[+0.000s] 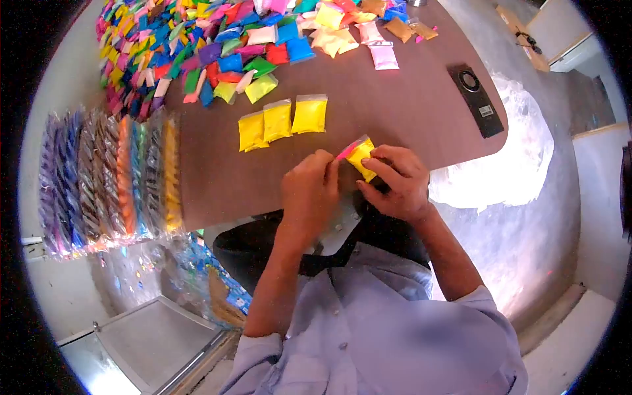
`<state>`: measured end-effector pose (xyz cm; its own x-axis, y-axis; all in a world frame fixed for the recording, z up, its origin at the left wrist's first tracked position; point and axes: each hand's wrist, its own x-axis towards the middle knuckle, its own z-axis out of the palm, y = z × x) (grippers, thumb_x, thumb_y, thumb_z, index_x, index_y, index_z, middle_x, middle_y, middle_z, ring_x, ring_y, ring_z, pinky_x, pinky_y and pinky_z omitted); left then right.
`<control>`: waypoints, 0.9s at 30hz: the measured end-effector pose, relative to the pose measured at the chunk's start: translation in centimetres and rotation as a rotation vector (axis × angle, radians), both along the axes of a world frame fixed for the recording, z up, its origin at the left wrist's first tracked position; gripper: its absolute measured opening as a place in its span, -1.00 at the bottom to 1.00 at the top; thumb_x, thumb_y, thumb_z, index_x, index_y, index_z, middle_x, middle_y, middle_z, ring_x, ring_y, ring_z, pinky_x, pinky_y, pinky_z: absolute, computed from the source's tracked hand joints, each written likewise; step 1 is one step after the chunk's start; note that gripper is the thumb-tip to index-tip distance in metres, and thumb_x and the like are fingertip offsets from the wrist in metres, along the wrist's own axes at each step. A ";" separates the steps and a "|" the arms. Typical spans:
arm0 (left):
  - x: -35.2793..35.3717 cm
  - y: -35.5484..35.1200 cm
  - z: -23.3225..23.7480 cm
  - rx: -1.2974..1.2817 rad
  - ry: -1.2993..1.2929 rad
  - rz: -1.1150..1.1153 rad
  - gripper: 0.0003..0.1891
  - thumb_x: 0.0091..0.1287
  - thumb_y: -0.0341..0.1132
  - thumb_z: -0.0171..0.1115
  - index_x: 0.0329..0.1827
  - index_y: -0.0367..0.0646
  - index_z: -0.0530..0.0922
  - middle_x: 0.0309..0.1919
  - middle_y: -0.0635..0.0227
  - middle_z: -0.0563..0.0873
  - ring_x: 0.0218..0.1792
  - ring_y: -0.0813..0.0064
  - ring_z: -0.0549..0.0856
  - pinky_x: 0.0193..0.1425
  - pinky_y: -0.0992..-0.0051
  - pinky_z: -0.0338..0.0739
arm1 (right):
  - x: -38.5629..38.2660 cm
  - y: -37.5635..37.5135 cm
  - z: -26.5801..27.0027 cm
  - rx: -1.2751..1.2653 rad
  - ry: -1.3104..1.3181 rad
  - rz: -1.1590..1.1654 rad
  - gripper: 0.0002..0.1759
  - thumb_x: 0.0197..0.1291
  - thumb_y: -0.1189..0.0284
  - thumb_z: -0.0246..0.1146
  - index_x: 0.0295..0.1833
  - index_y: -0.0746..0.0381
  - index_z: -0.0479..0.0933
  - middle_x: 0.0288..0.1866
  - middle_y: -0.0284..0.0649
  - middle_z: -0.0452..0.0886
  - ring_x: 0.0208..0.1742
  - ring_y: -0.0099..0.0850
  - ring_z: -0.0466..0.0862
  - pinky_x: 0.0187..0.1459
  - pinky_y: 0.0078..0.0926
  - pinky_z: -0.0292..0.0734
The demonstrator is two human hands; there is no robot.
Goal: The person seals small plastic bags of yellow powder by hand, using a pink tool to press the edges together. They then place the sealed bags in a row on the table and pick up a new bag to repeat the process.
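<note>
A small yellow packet [360, 160] is pinched in the fingers of my right hand [399, 181], tilted over the front part of the table. Along its upper left edge runs a narrow pink strip [346, 151]; its exact kind I cannot make out. My left hand [311, 189] is closed, thumb and fingertips at the lower end of that strip. Just beyond my hands lie three more yellow packets: a left one [251, 131], a middle one [277, 121] overlapping it, and a right one [309, 114] slightly apart.
A big heap of multicoloured packets [230, 62] covers the table's far left. Clear sleeves of coloured packets [124, 178] line the left edge. A black flat device [475, 99] lies at the right of the brown table [408, 99]. White plastic sheeting [494, 158] is beyond the edge.
</note>
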<state>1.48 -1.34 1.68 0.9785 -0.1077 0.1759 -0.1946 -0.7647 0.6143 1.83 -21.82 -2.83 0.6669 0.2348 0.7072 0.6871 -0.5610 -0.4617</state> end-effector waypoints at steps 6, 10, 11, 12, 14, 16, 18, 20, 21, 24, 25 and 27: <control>0.1 -0.2 0.8 -0.034 -0.036 0.027 -0.90 0.46 -0.37 0.32 -0.18 -0.21 0.67 -0.31 0.07 0.77 -0.24 -0.03 0.78 -0.15 0.15 0.65 | -0.2 0.2 -0.1 0.009 0.009 -0.021 -0.53 -0.08 0.35 0.63 0.02 0.12 0.72 0.06 -0.16 0.72 0.00 -0.15 0.77 0.02 -0.20 0.70; 0.6 -2.0 1.4 -0.031 -0.088 -0.070 -0.88 0.45 -0.33 0.34 -0.18 -0.21 0.69 -0.28 0.10 0.78 -0.25 -0.01 0.78 -0.17 0.15 0.64 | -0.2 0.1 0.0 0.010 0.007 -0.019 -0.52 -0.08 0.34 0.63 0.03 0.12 0.72 0.06 -0.16 0.72 0.00 -0.15 0.77 0.03 -0.20 0.70; 1.1 -2.3 1.1 -0.032 -0.089 -0.068 -0.88 0.45 -0.33 0.34 -0.18 -0.21 0.69 -0.28 0.10 0.78 -0.25 -0.01 0.78 -0.17 0.15 0.64 | -0.2 0.1 -0.1 0.004 0.006 -0.019 -0.52 -0.08 0.33 0.62 0.02 0.12 0.72 0.06 -0.16 0.72 0.00 -0.15 0.77 0.03 -0.20 0.70; 1.6 -2.4 0.7 0.022 -0.083 -0.079 -0.86 0.46 -0.31 0.33 -0.18 -0.20 0.68 -0.29 0.10 0.76 -0.25 -0.02 0.77 -0.17 0.13 0.63 | -0.1 0.1 -0.1 -0.001 0.003 -0.019 -0.52 -0.08 0.32 0.62 0.02 0.13 0.72 0.05 -0.17 0.72 0.00 -0.15 0.77 0.03 -0.20 0.70; 2.5 -2.6 0.1 0.078 -0.078 -0.091 -0.85 0.46 -0.29 0.32 -0.18 -0.20 0.68 -0.30 0.11 0.75 -0.25 -0.03 0.76 -0.18 0.12 0.63 | 0.0 0.1 0.2 0.013 -0.003 -0.012 -0.55 -0.07 0.34 0.60 0.01 0.13 0.72 0.04 -0.17 0.72 -0.01 -0.15 0.77 0.02 -0.21 0.70; 3.1 -2.7 -0.1 0.146 -0.085 -0.055 -0.83 0.47 -0.27 0.30 -0.17 -0.20 0.66 -0.35 0.10 0.72 -0.27 -0.06 0.74 -0.18 0.09 0.61 | -0.1 0.0 0.2 0.028 -0.006 -0.010 -0.57 -0.07 0.36 0.59 -0.01 0.14 0.72 0.03 -0.17 0.72 -0.02 -0.15 0.77 0.02 -0.21 0.70; 3.0 -2.8 -0.1 0.169 -0.065 -0.028 -0.84 0.46 -0.28 0.32 -0.18 -0.20 0.67 -0.34 0.10 0.73 -0.27 -0.05 0.75 -0.17 0.11 0.62 | 0.0 0.0 0.0 0.048 0.001 -0.001 -0.62 -0.04 0.44 0.52 -0.02 0.15 0.73 0.00 -0.17 0.73 -0.07 -0.15 0.78 0.00 -0.21 0.70; 3.0 -2.7 0.2 0.191 -0.047 0.001 -0.85 0.45 -0.30 0.33 -0.19 -0.21 0.67 -0.32 0.09 0.74 -0.27 -0.03 0.76 -0.17 0.12 0.62 | 0.1 0.0 -0.2 0.054 -0.002 0.001 -0.63 -0.03 0.46 0.49 -0.02 0.15 0.74 -0.01 -0.16 0.74 -0.08 -0.15 0.78 -0.01 -0.21 0.70; 2.7 -2.5 0.3 0.104 -0.061 -0.003 -0.84 0.47 -0.29 0.31 -0.21 -0.20 0.65 -0.31 0.09 0.75 -0.27 -0.03 0.76 -0.18 0.09 0.62 | 0.1 0.0 -0.3 0.057 -0.003 0.000 -0.64 -0.01 0.49 0.46 -0.02 0.16 0.74 -0.03 -0.15 0.74 -0.10 -0.15 0.78 -0.02 -0.21 0.70; 0.8 -2.2 0.7 -0.024 -0.042 -0.017 -0.86 0.46 -0.32 0.32 -0.23 -0.21 0.66 -0.31 0.08 0.76 -0.28 0.00 0.77 -0.20 0.13 0.63 | 0.0 0.1 -0.2 0.061 0.012 -0.016 -0.65 0.00 0.51 0.43 -0.02 0.18 0.73 -0.04 -0.14 0.74 -0.10 -0.15 0.78 -0.03 -0.21 0.70; 0.4 -2.1 0.8 -0.063 -0.015 -0.028 -0.88 0.43 -0.35 0.36 -0.21 -0.23 0.69 -0.32 0.07 0.77 -0.29 0.03 0.78 -0.20 0.20 0.64 | 0.1 0.2 -0.1 0.060 0.014 -0.012 -0.65 0.00 0.51 0.43 -0.02 0.18 0.73 -0.04 -0.14 0.74 -0.10 -0.15 0.78 -0.03 -0.21 0.70; 0.0 -1.4 0.5 -0.033 -0.006 -0.012 -0.87 0.44 -0.35 0.36 -0.20 -0.24 0.69 -0.33 0.07 0.77 -0.30 0.04 0.79 -0.21 0.20 0.64 | 0.0 0.4 0.1 0.055 0.023 -0.024 -0.66 -0.01 0.51 0.44 -0.03 0.19 0.72 -0.03 -0.12 0.74 -0.11 -0.14 0.78 -0.05 -0.21 0.70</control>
<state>1.50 -2.71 2.14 0.9761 -0.1138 0.1850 -0.2073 -0.7417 0.6379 1.82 -21.47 -2.71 0.6880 0.1796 0.7032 0.6626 -0.5507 -0.5076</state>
